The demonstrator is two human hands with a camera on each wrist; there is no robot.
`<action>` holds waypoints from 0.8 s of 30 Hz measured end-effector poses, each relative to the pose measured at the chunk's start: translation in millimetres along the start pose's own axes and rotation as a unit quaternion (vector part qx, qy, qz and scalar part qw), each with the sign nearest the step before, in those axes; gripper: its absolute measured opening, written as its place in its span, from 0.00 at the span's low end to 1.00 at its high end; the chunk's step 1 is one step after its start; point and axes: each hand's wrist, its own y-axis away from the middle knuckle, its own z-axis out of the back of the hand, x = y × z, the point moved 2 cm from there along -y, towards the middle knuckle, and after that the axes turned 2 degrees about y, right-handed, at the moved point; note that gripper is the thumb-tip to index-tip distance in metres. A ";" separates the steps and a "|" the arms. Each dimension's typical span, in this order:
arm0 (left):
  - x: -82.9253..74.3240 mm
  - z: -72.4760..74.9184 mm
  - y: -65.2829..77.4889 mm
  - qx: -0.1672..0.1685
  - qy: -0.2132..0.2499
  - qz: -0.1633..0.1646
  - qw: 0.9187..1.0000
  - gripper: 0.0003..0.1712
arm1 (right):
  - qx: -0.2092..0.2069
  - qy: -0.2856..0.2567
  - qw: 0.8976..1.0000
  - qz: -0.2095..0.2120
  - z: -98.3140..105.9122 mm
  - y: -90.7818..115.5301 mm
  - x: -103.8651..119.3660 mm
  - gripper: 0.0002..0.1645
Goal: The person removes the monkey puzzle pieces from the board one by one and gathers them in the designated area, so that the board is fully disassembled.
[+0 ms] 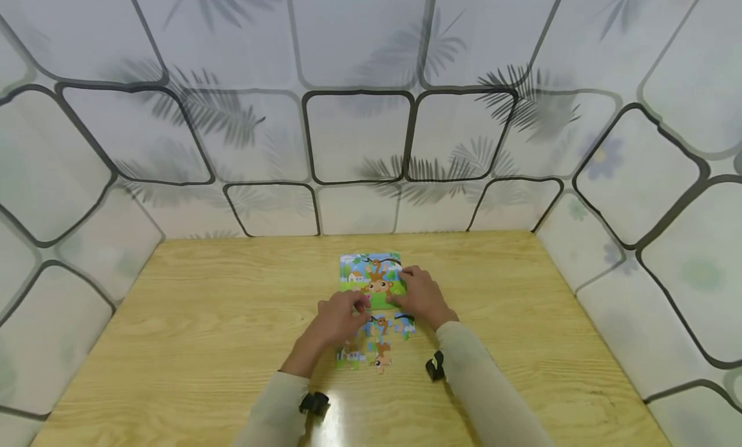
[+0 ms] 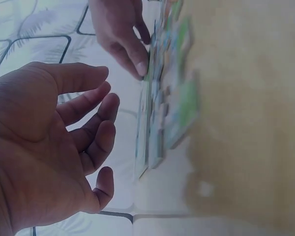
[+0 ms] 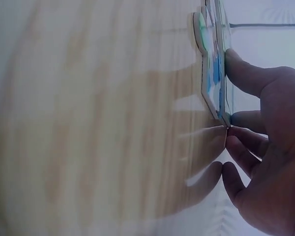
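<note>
- Picture card (image 1: 379,285): the landmark of the scene, lying flat on the wooden table (image 1: 232,318), its monkey facing upright to the person, presumably for easy viewing.
- Puzzle pieces (image 1: 380,360): on the near side of the card, between it and the person, picture side up with gaps among them; this placing probably keeps their pictures readable and within reach. The left hand hides some of them.
- Right hand (image 1: 423,295): at the card's right edge, thumb and forefinger touching it, the other fingers beside it at the tabletop. The fingers are extended rather than clenched, a contact that likely steadies the card.
- Left hand (image 1: 336,318): over the card's near left corner, fingers loosely bent and released, with nothing visible between thumb and forefinger. Whether a fingertip touches the card cannot be told. The raised pose perhaps avoids disturbing the pieces.
- Patterned backdrop (image 1: 359,138): beyond the card's far side, rising behind the table.
</note>
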 end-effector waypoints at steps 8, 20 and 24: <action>-2.6 2.1 -40.5 0.014 0.014 0.040 0.999 0.12 | 0.015 -0.003 1.000 0.005 2.7 3.0 1.3 0.42; -6.0 -13.8 -78.1 0.020 -0.087 0.082 0.993 0.19 | 0.016 -0.024 1.000 -0.007 3.1 2.1 -3.1 0.41; -5.8 -17.8 -82.2 0.021 -0.100 0.091 0.991 0.19 | 0.014 -0.011 1.000 -0.001 3.1 0.4 -2.5 0.41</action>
